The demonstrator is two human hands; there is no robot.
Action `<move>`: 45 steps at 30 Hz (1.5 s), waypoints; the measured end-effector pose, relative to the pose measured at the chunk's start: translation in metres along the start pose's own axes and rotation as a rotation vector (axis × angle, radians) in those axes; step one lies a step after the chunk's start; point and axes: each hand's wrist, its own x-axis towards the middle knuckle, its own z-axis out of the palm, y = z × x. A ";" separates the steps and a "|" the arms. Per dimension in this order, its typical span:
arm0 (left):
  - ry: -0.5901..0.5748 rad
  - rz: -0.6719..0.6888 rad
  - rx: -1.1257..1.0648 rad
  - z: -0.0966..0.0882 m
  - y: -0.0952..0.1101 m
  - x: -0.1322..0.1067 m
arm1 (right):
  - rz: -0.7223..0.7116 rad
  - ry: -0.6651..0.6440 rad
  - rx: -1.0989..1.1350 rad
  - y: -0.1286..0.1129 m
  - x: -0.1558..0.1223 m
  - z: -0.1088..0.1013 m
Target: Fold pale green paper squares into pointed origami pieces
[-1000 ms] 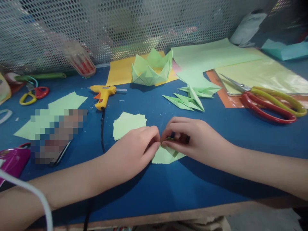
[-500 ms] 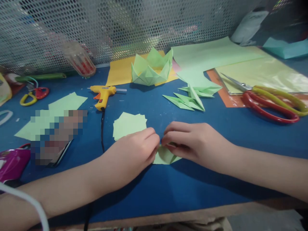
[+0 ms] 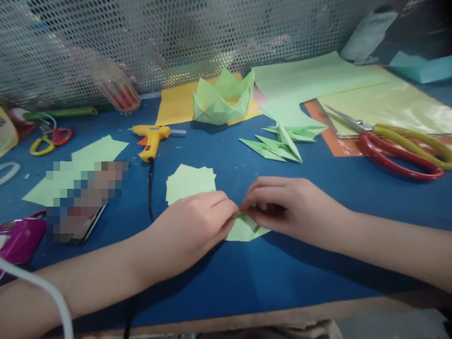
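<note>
A partly folded piece of light green paper [image 3: 243,229] lies on the blue tabletop near the front edge. My left hand [image 3: 208,219] pinches its upper left side, fingertips hidden behind the knuckles. From the right, my right hand [image 3: 286,205] has thumb and forefinger closed on the paper's upper edge, the two hands nearly touching. Just beyond my left hand sits a stack of green paper pieces [image 3: 190,183]. Several folded, pointed green paper pieces [image 3: 278,143] lie farther back, in front of a crown-shaped green paper ring [image 3: 222,106].
A yellow glue gun [image 3: 151,139] with a black cord stands left of centre. Large red-and-yellow scissors [image 3: 395,155] lie at right across wrapped paper [image 3: 384,101]. A phone [image 3: 88,223], green sheets [image 3: 100,149] and smaller scissors [image 3: 42,146] are at left. A perforated metal screen [image 3: 212,37] rises behind.
My fingertips have come together at the paper's upper edge, and its raised part now lies flatter. My left hand has shifted slightly right.
</note>
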 end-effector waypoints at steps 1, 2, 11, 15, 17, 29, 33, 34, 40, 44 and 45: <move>0.022 -0.029 -0.050 0.001 0.000 0.002 | 0.069 0.003 0.057 0.000 0.002 0.000; 0.036 -0.060 -0.097 0.001 -0.001 0.004 | 0.128 -0.016 0.097 0.000 0.004 0.000; 0.005 -0.224 -0.200 0.004 0.001 0.013 | 0.289 -0.082 0.135 -0.005 0.014 -0.001; 0.001 -0.218 -0.165 0.008 0.002 0.011 | 0.282 -0.066 0.143 -0.004 0.013 0.000; 0.006 -0.212 -0.149 0.010 0.003 0.012 | 0.283 -0.059 0.137 -0.004 0.013 0.000; 0.053 -0.170 -0.083 0.015 0.005 0.010 | 0.301 -0.063 0.163 -0.004 0.012 -0.002; 0.066 -0.162 -0.057 0.016 0.007 0.010 | 0.278 -0.064 0.183 -0.003 0.012 -0.002; 0.069 -0.159 -0.053 0.016 0.007 0.010 | 0.266 -0.061 0.179 -0.003 0.012 -0.002; 0.074 -0.149 -0.047 0.018 0.005 0.010 | 0.242 -0.069 0.141 -0.006 0.012 -0.003; 0.066 -0.149 -0.052 0.020 0.004 0.008 | 0.262 -0.069 0.147 -0.007 0.011 -0.004; 0.061 -0.150 -0.057 0.020 0.004 0.008 | 0.262 -0.069 0.151 -0.007 0.011 -0.003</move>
